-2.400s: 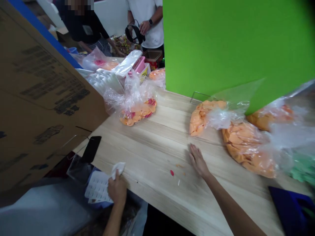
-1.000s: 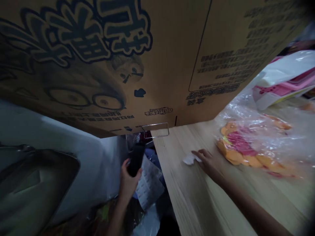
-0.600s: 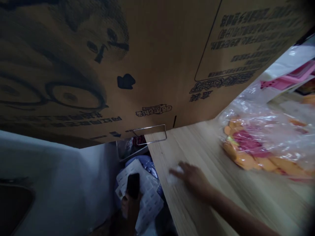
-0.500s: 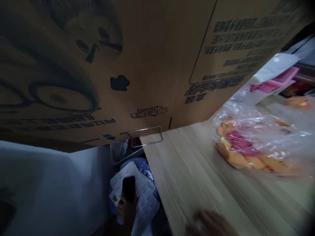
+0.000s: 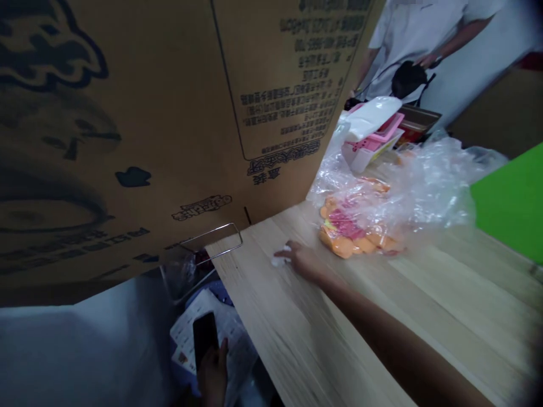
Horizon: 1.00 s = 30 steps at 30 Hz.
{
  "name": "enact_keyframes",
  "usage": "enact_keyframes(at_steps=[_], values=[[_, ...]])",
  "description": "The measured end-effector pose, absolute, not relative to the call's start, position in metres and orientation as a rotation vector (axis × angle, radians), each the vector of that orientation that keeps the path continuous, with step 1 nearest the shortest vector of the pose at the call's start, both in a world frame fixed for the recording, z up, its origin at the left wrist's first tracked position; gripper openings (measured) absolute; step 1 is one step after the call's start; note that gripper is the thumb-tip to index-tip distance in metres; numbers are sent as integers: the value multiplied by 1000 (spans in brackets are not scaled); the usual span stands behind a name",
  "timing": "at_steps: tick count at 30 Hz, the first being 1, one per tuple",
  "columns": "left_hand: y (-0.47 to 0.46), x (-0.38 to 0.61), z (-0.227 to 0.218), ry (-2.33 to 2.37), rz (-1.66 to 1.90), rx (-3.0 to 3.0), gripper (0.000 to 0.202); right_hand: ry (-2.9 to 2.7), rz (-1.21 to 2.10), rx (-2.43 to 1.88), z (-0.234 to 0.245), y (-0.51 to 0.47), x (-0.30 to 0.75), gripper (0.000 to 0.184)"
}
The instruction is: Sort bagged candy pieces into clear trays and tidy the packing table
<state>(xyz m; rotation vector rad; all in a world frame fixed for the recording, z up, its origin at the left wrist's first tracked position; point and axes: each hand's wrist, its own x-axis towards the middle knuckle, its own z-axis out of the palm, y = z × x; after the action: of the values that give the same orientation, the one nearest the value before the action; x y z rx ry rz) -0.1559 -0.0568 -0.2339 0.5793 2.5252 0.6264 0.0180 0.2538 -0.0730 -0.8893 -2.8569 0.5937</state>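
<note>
At the lower left, beside the table's edge, my left hand (image 5: 213,373) is wrapped round a dark smartphone (image 5: 204,334). My right hand (image 5: 300,261) is on the pale wooden table (image 5: 365,322), its fingers pressed together on a small white piece that looks like tissue (image 5: 280,260). To the right of this hand lies a clear plastic bag (image 5: 441,181) with orange and pink flat pieces (image 5: 345,232) in it. A thin wire frame (image 5: 220,240) sticks out over the table's left corner.
A large printed cardboard box (image 5: 178,113) stands behind my hands. Past it are pink and white trays (image 5: 377,135) and a person in a white top (image 5: 416,34). A green panel (image 5: 513,198) is at the right. Printed sheets (image 5: 229,316) lie below the table's left edge.
My right hand has moved forward across the table to the white piece. My view has turned right, bringing the person and green panel in. The left hand still holds the smartphone.
</note>
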Motion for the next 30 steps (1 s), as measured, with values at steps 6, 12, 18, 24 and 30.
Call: enact_keyframes(at_steps=[6, 12, 18, 24, 30], values=[[-69, -124, -193, 2417, 813, 415, 24, -2865, 832, -985, -73, 64, 175, 24], [-79, -46, -137, 2304, 990, 412, 40, -2601, 769, -1298, -61, 26, 322, 37], [-112, 57, -123, 2028, 947, 251, 46, -2189, 294, -2179, -63, 80, 438, 37], [-113, 102, -104, 2431, 969, 1259, 53, -2209, 497, -2038, -81, -24, 368, 40], [-74, 141, -106, 2337, 545, 1943, 64, -1593, 418, -2450, -61, -52, 455, 36]])
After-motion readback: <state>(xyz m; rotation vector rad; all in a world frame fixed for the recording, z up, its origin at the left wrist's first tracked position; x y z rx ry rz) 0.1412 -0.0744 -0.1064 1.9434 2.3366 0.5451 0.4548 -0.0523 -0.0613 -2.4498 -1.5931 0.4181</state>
